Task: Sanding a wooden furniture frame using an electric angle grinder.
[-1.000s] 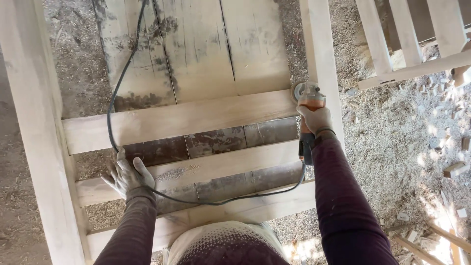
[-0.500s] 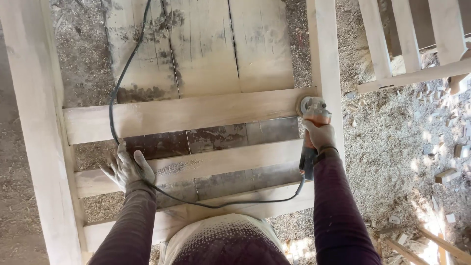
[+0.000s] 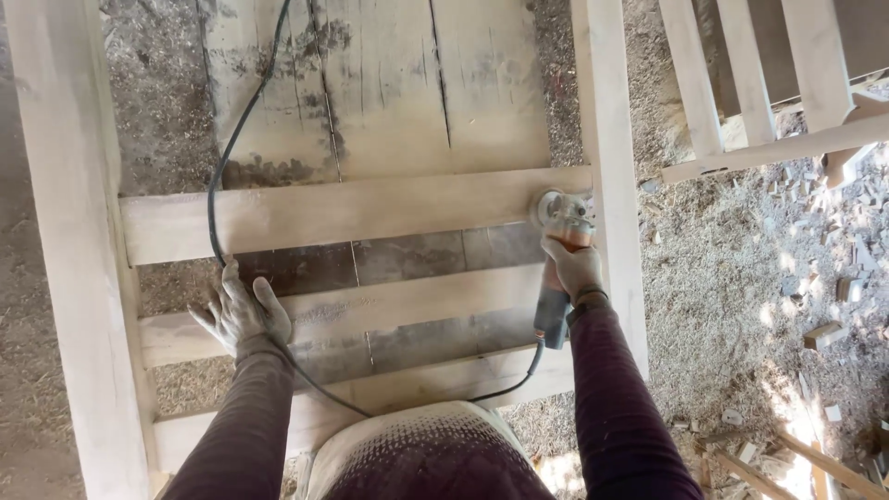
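While the right hand [image 3: 572, 267] is gripping one angle grinder [image 3: 559, 222] against the top of three slats [image 3: 333, 209], dust is rising. The left hand [image 3: 243, 313] is lying open, fingers spread, on the middle slat [image 3: 398, 304].

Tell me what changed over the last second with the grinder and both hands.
The right hand has kept its grip on the angle grinder, whose disc now sits slightly further along the upper slat, close to the right upright. The left hand stayed flat on the middle slat beside the black cord. Nothing was picked up or released; the frame did not move.
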